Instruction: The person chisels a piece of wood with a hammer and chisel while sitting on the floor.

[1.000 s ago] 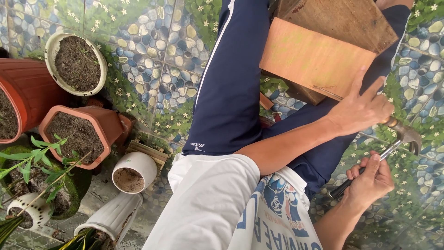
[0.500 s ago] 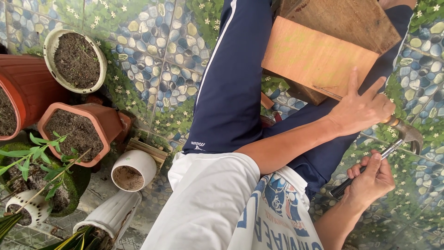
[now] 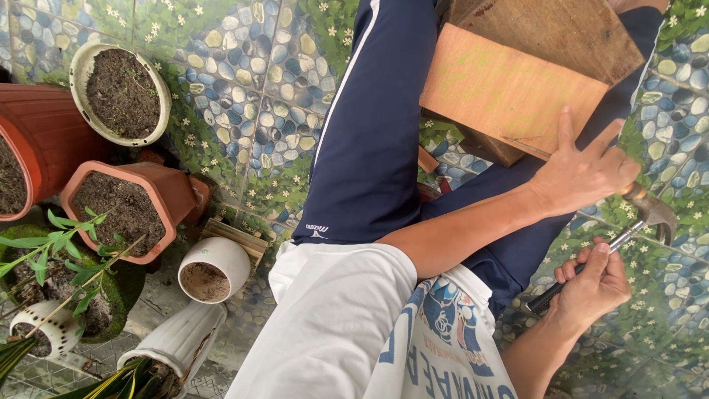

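Observation:
My left hand (image 3: 583, 174) reaches across my lap and lies with fingers spread on the near edge of an orange-brown wooden board (image 3: 509, 92), which rests on my navy trouser leg (image 3: 377, 125). A darker wooden piece (image 3: 569, 33) lies behind the board. My right hand (image 3: 591, 284) grips the black handle of a claw hammer (image 3: 650, 210). The hammer's metal head sits just below and to the right of my left hand, close to its wrist side. Whether a nail is under the left hand cannot be seen.
Potted soil stands on the left: a round white pot (image 3: 118, 92), a large terracotta pot (image 3: 29, 148), a hexagonal terracotta pot (image 3: 122, 207), a small white cup-shaped pot (image 3: 214, 270) and a ribbed white pot (image 3: 181, 343). Green leaves (image 3: 66, 236) hang over pebble-patterned tiles (image 3: 251, 81).
The hammer head has risen slightly toward my left hand. Both hands otherwise stay where they were.

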